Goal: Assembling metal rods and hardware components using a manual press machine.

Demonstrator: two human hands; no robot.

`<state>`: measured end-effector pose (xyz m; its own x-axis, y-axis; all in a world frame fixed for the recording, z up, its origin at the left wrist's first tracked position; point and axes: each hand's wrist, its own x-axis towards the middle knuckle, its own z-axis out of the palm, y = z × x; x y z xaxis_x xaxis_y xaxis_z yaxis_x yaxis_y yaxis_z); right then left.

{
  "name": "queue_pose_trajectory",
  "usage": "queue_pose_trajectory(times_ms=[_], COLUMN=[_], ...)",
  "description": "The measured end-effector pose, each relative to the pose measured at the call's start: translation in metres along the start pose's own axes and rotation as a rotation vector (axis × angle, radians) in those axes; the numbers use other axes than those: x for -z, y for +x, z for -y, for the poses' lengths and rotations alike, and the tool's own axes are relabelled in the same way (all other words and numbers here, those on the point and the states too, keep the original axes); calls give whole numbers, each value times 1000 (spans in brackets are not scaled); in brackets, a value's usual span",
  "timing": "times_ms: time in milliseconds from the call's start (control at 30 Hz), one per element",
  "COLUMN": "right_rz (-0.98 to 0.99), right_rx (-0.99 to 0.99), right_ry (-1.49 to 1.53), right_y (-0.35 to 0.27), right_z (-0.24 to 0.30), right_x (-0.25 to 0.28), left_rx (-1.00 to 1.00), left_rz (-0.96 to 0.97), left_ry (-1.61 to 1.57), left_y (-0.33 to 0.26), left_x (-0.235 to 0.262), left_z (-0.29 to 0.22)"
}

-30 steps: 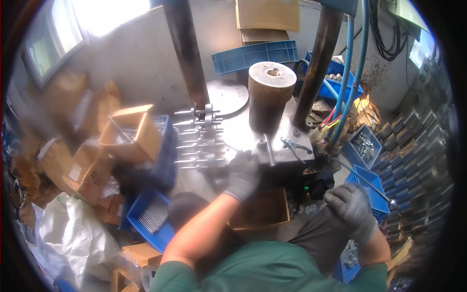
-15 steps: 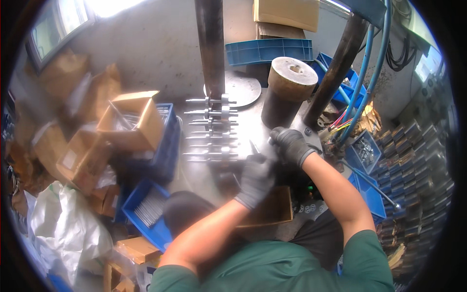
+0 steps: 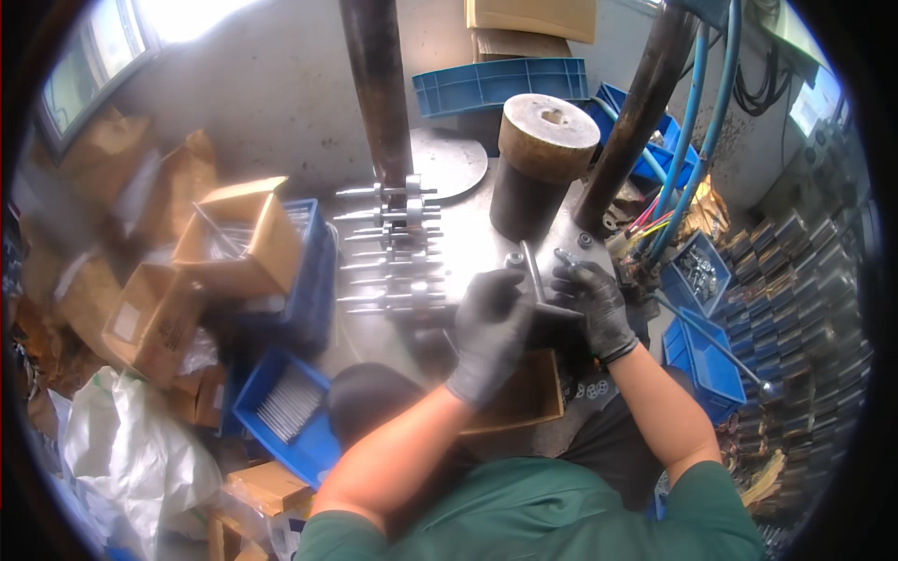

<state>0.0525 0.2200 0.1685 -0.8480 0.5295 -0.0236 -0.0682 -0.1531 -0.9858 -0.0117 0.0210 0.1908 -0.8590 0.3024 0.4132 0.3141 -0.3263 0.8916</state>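
Tabletop (image 3: 468, 241), right hand (image 3: 599, 307) now tight on metal tool (image 3: 565, 255), left hand (image 3: 490, 329) of unclear grip

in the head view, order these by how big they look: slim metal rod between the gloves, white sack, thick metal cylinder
Largest to smallest:
1. white sack
2. thick metal cylinder
3. slim metal rod

My gloves (image 3: 491, 323) look matt cloth, the rod (image 3: 532, 271) smooth metal, the cylinder (image 3: 531, 196) duller metal, the crate (image 3: 505, 84) ribbed plastic.
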Motion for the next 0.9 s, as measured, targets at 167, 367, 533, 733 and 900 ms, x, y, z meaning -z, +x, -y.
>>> queue_pose_trajectory(times_ms=[167,367,533,733,900], right_rz=[-23,-163,-95,-68,-25], right_rx=[-378,-283,-138,-129,-33], right_ry=[775,520,564,551,342], right_y=[-34,-59,-51,-51,-55], right_z=[-26,-36,-23,-8,-5], right_x=[14,15,36,45,51], left_rx=[389,631,628,615,635], left_rz=[166,480,721,859,852], left_ry=[-377,-404,-32,218,232], left_y=[-12,-47,-41,-46,-44], left_x=[-30,-56,-45,-44,-44], left_z=[27,56,43,39,43])
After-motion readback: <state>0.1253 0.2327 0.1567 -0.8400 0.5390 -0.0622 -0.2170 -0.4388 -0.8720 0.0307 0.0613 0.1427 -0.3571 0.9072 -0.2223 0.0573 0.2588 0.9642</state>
